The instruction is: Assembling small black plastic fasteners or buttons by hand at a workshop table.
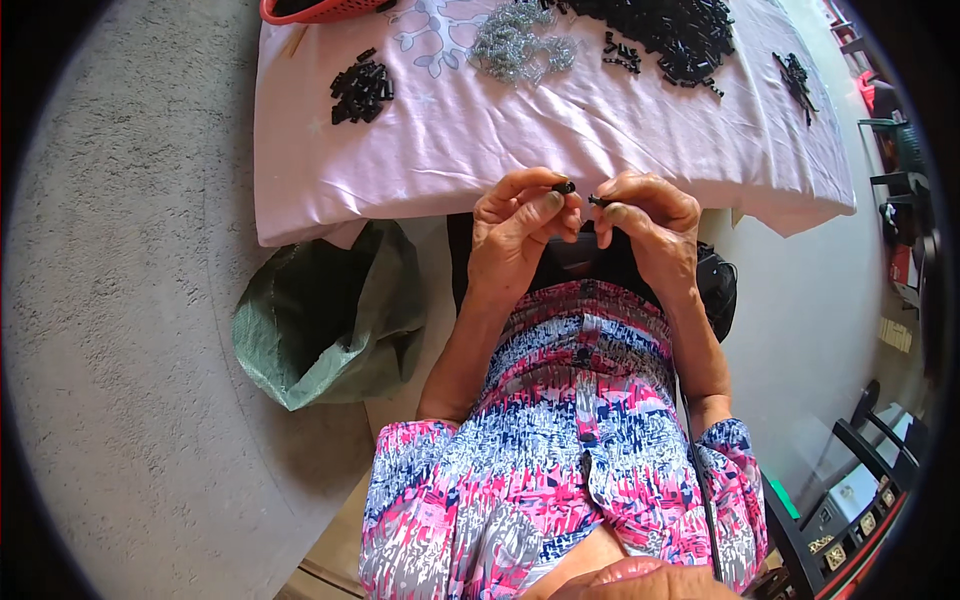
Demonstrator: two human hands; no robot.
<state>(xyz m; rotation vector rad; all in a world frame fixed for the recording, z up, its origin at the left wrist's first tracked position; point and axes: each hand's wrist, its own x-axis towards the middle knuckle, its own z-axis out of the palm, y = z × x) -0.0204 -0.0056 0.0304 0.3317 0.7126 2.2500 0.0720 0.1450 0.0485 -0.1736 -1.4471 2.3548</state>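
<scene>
Just off the table's near edge, my two hands are raised close together, a small gap between them. Thumb and fingers of my left hand (520, 215) pinch a short black cylindrical piece (565, 187), its round end turned toward the right hand. Between the fingertips of my right hand (650, 215) is a smaller, thin black part (598, 201). The two parts are apart. Beyond them on the pink cloth lie a small pile of black cylinders (362, 90), a heap of silvery metal springs (518, 42) and a large heap of black pieces (680, 40).
A pink cloth (450, 140) covers the table. Thin black parts (795, 85) lie near its right side, and a red basket (325, 12) stands at the far left. An open green woven sack (300, 370) is on the floor left of me. Dark furniture (850, 490) stands at right.
</scene>
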